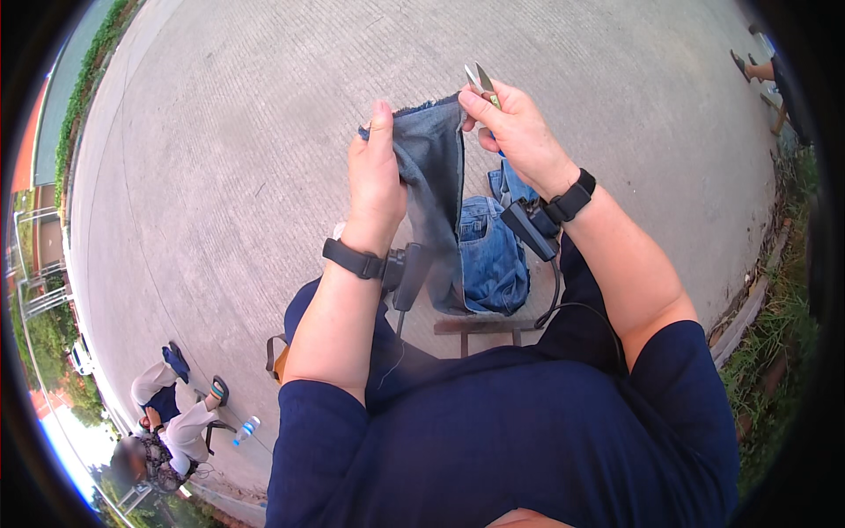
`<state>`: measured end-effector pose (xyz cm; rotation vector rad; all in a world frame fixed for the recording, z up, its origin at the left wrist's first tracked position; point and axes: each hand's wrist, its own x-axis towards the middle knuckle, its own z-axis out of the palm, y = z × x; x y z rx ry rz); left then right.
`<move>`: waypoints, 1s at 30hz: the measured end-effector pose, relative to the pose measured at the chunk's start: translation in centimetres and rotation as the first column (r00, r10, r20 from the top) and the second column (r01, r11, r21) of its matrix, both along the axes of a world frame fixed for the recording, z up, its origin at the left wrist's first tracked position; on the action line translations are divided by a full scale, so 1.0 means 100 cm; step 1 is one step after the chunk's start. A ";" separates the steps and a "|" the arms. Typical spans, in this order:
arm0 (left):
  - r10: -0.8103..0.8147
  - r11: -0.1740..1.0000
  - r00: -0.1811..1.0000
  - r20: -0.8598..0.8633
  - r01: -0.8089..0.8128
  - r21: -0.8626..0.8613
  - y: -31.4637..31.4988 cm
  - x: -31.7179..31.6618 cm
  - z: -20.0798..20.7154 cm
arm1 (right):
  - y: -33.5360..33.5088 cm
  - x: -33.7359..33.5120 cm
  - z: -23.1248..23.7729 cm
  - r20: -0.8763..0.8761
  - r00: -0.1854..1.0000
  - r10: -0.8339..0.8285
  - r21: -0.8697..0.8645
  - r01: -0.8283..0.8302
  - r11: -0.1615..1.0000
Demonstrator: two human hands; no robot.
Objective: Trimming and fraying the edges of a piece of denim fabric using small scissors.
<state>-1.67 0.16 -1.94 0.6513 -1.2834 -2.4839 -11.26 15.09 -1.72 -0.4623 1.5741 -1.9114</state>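
Observation:
A pair of blue jeans [493, 255] hangs in front of me, its cut leg end [429, 145] stretched between my two hands. My left hand [374, 180] is closed on the left side of that end, thumb up. The edge along the top is dark and frayed. In my right hand [519, 132] are small thread snips [482, 85], blades pointing up and apart. The same hand's thumb and fingers are at the right corner of the denim edge, seemingly pinching it. The rest of the jeans, with a pocket showing, hangs down between my knees.
Black strapped devices with cables sit on both wrists. A small wooden stool or bench edge [480, 326] shows beneath the jeans. At lower left a seated person [172, 422] is near a plastic bottle [247, 430]. Grass [775, 352] borders the concrete ground at right, where another person's leg shows.

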 end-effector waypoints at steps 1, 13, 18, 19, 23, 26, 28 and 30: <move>0.000 1.000 1.000 0.000 0.000 0.001 0.000 0.000 0.001 | 0.000 0.000 0.000 0.000 1.000 0.000 0.001 0.000 1.000; -0.228 0.972 0.973 -0.031 0.230 0.047 -0.014 0.002 0.012 | -0.002 0.000 0.003 0.075 0.997 0.004 -0.011 -0.003 1.000; -0.257 0.882 0.964 0.072 0.264 -0.390 -0.011 0.008 0.023 | -0.002 -0.002 -0.001 0.119 0.992 -0.037 0.002 0.037 0.999; -0.210 0.752 0.960 0.187 0.281 -0.597 -0.009 0.008 0.025 | -0.001 -0.002 0.000 0.118 0.992 -0.039 0.004 0.039 0.999; -0.326 0.884 0.910 0.256 0.389 -0.258 -0.016 0.001 0.016 | 0.000 0.000 0.003 0.105 0.994 -0.015 -0.005 0.016 1.000; -0.403 0.904 0.893 0.200 0.423 -0.068 -0.015 -0.002 0.014 | 0.001 -0.001 0.000 0.091 0.996 -0.001 -0.001 0.001 1.000; -0.290 0.956 0.950 0.113 0.294 -0.020 -0.011 -0.003 0.013 | -0.002 0.000 0.000 0.084 0.996 0.012 -0.002 -0.012 1.000; -0.290 0.957 0.951 0.103 0.290 0.012 -0.011 -0.003 0.010 | -0.002 0.001 0.002 0.095 0.995 0.029 0.014 -0.031 0.999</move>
